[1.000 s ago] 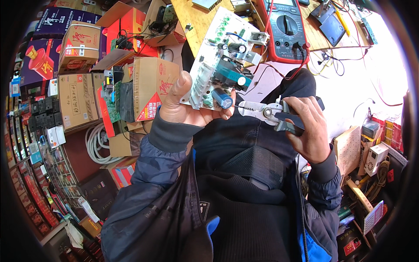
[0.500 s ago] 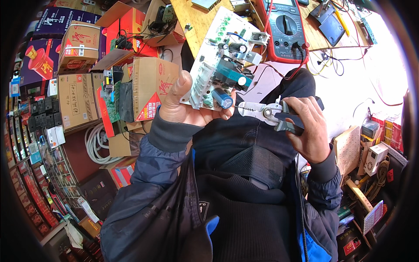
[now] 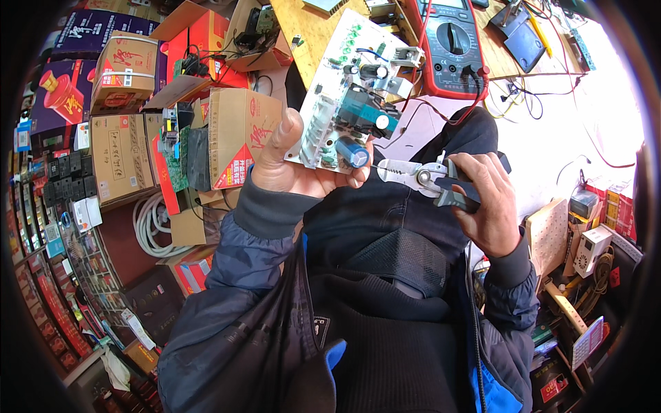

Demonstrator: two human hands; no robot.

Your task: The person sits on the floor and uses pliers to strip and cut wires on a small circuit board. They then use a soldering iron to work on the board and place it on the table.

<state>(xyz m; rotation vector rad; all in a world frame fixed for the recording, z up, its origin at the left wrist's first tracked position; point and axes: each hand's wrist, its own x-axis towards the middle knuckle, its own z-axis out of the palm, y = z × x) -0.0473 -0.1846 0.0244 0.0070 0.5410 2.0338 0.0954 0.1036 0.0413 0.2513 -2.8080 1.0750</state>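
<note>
The work in hand looks part-way along: the circuit board [image 3: 330, 89] is up off the worktop [image 3: 301, 27], held above the person's lap, and carries a dense set of parts, among them a blue capacitor [image 3: 352, 152] at its lower corner. The left hand [image 3: 297, 168] pinches the board's lower end, thumb at its left edge and fingers beneath. The right hand [image 3: 490, 203] is wrapped round the handles of the pliers [image 3: 420, 177], whose nose points at the left fingertips, just beside the board; a thin dark line lies between, and whether the jaws grip it I cannot tell. What is left to do on the board does not show. To the left, an open-topped carton [image 3: 244, 127] stands next to a green board [image 3: 175, 165] and a dark grey piece [image 3: 199, 158]. Above it, a red box [image 3: 213, 31] has black cables [image 3: 197, 67] at its front, and another carton [image 3: 272, 58] holds dark electronic parts [image 3: 258, 31]. A strapped carton [image 3: 125, 76] hides its contents.
</note>
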